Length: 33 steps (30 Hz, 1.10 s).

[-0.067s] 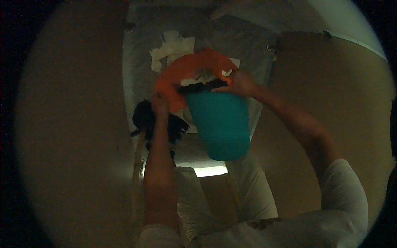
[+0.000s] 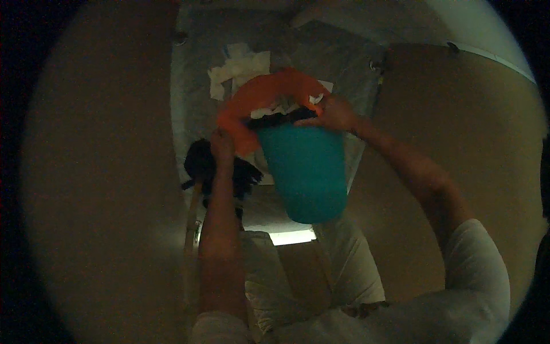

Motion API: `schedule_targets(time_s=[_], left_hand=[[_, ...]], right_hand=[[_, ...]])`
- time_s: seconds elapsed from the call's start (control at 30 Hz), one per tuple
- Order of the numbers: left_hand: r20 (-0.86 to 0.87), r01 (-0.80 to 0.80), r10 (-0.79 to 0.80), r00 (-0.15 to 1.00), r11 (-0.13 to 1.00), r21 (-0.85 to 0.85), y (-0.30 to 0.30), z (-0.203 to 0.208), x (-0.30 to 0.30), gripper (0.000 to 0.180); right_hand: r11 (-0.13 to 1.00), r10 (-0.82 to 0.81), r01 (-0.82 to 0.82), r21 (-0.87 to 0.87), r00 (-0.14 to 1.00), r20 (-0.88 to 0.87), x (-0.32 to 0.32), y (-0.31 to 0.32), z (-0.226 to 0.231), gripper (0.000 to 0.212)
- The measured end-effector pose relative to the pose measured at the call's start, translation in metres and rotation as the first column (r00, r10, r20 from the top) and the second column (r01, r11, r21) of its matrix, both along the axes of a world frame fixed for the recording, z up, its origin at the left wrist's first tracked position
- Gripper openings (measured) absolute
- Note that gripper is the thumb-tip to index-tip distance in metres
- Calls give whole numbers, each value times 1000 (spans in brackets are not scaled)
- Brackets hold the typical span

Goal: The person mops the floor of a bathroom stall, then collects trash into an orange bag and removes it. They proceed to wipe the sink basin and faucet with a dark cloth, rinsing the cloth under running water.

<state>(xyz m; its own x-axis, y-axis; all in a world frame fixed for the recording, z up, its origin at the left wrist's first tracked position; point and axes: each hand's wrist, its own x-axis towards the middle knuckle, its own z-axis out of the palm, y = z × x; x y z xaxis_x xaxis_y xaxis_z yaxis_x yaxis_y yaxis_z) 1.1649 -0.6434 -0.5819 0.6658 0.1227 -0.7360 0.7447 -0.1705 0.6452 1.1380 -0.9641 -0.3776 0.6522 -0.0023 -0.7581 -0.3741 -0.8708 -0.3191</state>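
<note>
A teal bin (image 2: 306, 178) tilts over a grey covered surface, its mouth pointing away from me. My right hand (image 2: 335, 114) grips the rim together with an edge of an orange plastic bag (image 2: 269, 86). Pinched in my left hand (image 2: 222, 144) is the bag's left side, spread in an arc around the bin's mouth. Pale crumpled papers (image 2: 281, 107) and a dark strip (image 2: 275, 120) show at the mouth. Beneath my left wrist is a dark blue fringed bundle (image 2: 200, 157), perhaps a mop head; dim light hides its detail.
Pale crumpled papers or cloths (image 2: 240, 69) lie beyond the bag on the grey cover (image 2: 195, 74). A thin wooden stick (image 2: 191, 221) runs beside my left forearm. Brown floor (image 2: 435, 103) flanks the surface, and a bright strip (image 2: 292, 237) shows near my legs.
Barely anything differs; the orange bag's left edge and my left hand have shifted very slightly to the right.
</note>
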Motion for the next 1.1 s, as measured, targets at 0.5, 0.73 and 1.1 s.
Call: schedule_targets(time_s=[0.5,0.73,1.1], left_hand=[[-167,558,-656,736,727,-399,31,89,13,46],[-24,204,-251,968,836,-509,-36,132,9,44],[268,789,-825,498,559,255,-83,169,53,56]], right_hand=[[994,-66,60,88,996,59,-33,-44,-61,73],[980,92,-73,186,991,-94,27,-13,7,72],[718,-591,551,425,805,-44,-19,4,-1,62]])
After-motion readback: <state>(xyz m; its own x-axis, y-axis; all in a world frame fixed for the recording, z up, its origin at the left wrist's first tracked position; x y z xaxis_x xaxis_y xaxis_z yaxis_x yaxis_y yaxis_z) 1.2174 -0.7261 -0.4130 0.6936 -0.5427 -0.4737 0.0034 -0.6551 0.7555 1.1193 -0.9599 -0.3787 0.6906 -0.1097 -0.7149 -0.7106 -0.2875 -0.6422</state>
